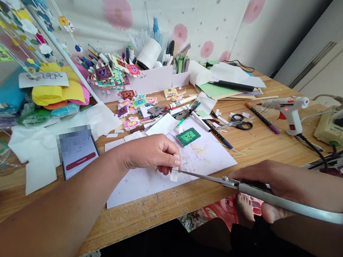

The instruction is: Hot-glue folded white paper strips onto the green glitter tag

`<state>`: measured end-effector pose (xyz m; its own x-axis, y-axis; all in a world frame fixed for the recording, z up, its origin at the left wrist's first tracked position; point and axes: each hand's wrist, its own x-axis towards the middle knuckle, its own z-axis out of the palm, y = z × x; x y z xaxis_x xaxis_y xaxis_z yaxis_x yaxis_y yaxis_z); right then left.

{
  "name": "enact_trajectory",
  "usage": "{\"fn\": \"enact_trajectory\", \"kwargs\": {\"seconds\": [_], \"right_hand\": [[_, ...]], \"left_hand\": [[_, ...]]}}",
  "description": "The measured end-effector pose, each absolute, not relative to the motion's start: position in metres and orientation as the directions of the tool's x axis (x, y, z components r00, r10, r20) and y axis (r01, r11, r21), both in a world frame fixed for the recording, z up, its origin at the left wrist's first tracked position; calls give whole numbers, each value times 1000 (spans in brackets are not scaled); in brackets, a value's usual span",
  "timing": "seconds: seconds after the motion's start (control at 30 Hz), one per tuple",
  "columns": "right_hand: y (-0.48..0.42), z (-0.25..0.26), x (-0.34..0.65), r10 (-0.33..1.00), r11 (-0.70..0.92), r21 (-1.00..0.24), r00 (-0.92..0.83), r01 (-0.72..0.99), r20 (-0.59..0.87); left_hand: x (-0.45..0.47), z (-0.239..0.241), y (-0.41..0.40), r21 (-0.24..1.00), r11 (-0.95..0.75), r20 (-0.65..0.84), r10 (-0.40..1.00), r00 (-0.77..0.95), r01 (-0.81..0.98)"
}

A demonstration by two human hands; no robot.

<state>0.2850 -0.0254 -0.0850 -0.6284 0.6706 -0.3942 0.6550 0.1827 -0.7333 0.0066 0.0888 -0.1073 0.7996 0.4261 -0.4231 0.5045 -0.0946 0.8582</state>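
Between the thumb and fingers of my left hand [161, 154] is a small white piece of paper [174, 174]. My right hand [276, 183] grips long metal scissors [205, 177] by their silver handle. The tips of the blades meet the paper just below my left fingertips. How far apart the blades are, I cannot tell. Under my left hand lies a stained white sheet [148, 183]. On that sheet, beyond the paper piece, rests a green card [188, 136] with a drawn face.
Several small coloured cards [139, 102] and pens lie behind the sheet. Black-handled scissors [240, 122], a marker [262, 118] and a glue gun [290, 112] are on the right. A phone [80, 155] is at left. Pen holders [150, 80] stand at the back.
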Motion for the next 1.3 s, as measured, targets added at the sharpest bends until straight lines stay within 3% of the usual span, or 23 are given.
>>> {"fn": "enact_trajectory", "kwargs": {"seconds": [0.17, 0.43, 0.63, 0.93, 1.17, 1.3], "right_hand": [[-24, -85, 283, 658, 119, -754, -620, 646, -427], [-23, -86, 283, 658, 141, -762, -635, 632, -404], [-20, -76, 277, 678, 141, -779, -633, 610, -373], [-20, -71, 273, 672, 123, -716, -589, 688, -450], [-19, -73, 272, 675, 149, -718, -601, 680, -429], [-20, -77, 273, 685, 177, -680, -585, 712, -434]], "left_hand": [[6, -108, 89, 849, -77, -452, 408, 793, 523], [5, -107, 90, 872, 94, -470, 432, 770, 480], [6, -107, 88, 869, 110, -474, 463, 749, 482], [9, -104, 84, 852, 115, -504, 440, 743, 510], [9, -104, 84, 842, 48, -502, 435, 748, 537], [9, -103, 86, 817, -129, -456, 451, 767, 562]]}}
